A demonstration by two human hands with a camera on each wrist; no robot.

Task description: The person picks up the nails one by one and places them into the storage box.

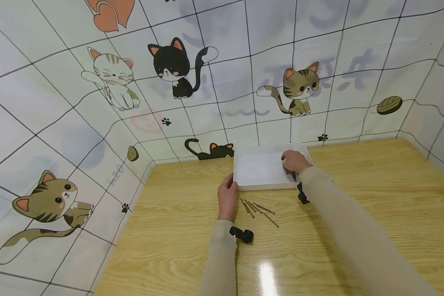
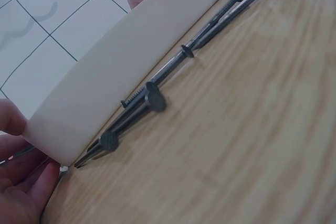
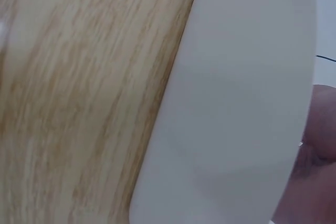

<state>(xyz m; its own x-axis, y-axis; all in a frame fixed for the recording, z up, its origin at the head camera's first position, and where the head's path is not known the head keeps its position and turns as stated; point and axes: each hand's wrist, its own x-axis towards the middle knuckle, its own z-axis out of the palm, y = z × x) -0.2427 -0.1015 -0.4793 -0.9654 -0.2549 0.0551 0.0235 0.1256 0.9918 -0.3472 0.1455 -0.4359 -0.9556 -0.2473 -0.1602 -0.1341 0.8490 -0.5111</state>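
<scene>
A shallow white tray (image 1: 262, 186) sits at the back of the wooden table, against the wall. My left hand (image 1: 227, 199) holds its front left corner; in the left wrist view the thumb (image 2: 11, 117) is at the rim and the other fingers lie against the outside. Inside the tray's right part, my right hand (image 1: 295, 161) has curled fingers around slim dark nails (image 1: 294, 176), mostly hidden by the hand. In the right wrist view, the tray wall (image 3: 226, 103) covers most of that hand. Several metal nails (image 2: 155, 99) lie loosely together on the table in front of the tray.
One nail (image 1: 270, 219) lies a little apart from the pile, nearer to me. A wall covering (image 1: 240, 82) with printed cats and grid lines rises behind the table and on its left. Each wrist wears a small black camera (image 1: 242, 234).
</scene>
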